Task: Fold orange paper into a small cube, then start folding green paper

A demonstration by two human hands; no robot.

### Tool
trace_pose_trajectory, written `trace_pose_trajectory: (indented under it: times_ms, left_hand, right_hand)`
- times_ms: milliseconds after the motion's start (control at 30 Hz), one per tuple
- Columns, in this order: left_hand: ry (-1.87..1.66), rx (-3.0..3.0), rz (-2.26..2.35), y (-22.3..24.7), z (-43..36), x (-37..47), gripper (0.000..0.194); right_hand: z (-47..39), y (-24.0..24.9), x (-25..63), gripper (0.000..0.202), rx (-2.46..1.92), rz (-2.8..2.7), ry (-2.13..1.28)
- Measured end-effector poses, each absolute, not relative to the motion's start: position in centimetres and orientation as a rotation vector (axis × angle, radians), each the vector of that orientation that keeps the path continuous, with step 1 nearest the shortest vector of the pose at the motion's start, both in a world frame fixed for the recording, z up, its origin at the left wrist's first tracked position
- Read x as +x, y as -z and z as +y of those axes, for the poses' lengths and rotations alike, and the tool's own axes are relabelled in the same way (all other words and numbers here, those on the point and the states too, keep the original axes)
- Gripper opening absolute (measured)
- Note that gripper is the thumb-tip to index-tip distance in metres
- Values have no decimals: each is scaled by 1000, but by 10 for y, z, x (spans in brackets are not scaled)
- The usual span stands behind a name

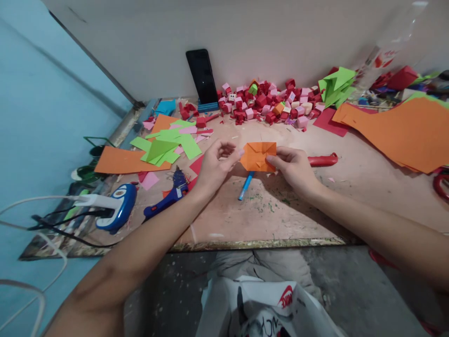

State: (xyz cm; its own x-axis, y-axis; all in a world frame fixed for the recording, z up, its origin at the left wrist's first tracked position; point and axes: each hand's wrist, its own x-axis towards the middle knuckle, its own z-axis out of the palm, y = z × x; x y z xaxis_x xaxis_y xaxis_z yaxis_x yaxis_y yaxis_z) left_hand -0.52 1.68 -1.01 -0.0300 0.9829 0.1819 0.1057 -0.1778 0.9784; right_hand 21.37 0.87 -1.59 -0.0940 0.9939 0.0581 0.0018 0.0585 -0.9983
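A small piece of orange paper [258, 154] with crease lines and folded corners is held up over the table. My right hand [293, 167] pinches its right edge, thumb on top and fingers behind. At the paper's left edge is my left hand [219, 164], its fingers loosely curled and apart from the thumb; the thumb tip meets the edge of the paper. Beneath the paper lies a blue pen [246, 186], its upper end hidden. A red-handled tool [322, 160] rests just beyond my right hand, partly covered by it.
A blue glue gun [166, 199] and a blue power adapter [121, 206] with cables are at left. Cut green paper [164, 145] lies behind them. A phone [202, 77] stands before many folded paper cubes [261, 100]. Large orange sheets [400, 133] and a plastic bottle [382, 58] are at right.
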Motion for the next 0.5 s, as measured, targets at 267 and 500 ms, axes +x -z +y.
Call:
trace_pose_trajectory:
  times_ms: [267, 500]
  left_hand:
    - [-1067, 1294, 1042, 19, 13, -3, 36]
    - [-1178, 1348, 1184, 18, 17, -6, 27]
  right_hand:
    - [5, 14, 214, 27, -1042, -1414, -1316]
    - [3, 1, 219, 18, -1169, -1539, -659]
